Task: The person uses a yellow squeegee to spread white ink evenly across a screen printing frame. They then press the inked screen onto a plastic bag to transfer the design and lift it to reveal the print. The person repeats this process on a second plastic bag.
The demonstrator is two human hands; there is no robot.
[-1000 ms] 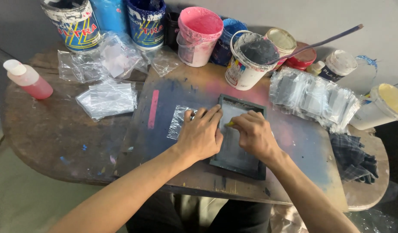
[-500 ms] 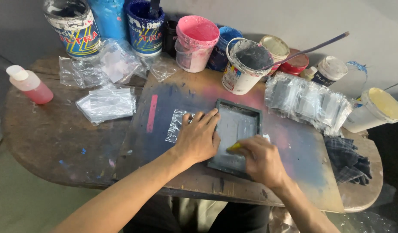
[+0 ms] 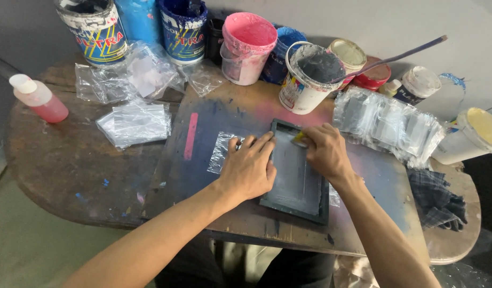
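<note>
— Two hands are seen on one small printing screen frame, which lies flat on the stained board over a clear plastic bag. What has shifted?

— The right hand is now found at the far end of the frame; half a second ago it was at the near end. The yellow-edged squeegee is clasped tightly in its fingers and has been carried back up the mesh. A fresh pull of ink is judged to be set up. The left hand has not moved: it is laid flat, fingers spread, holding nothing, pressing the frame's left rail.

— And what is counted around it?

— Three large pails are ranged at the back left. One pink tub and one white bucket of dark ink are stood behind the frame. One pink squeeze bottle is set at the far left, one stack of blank bags beside it, one heap of bags to the right, and one dark rag.
</note>
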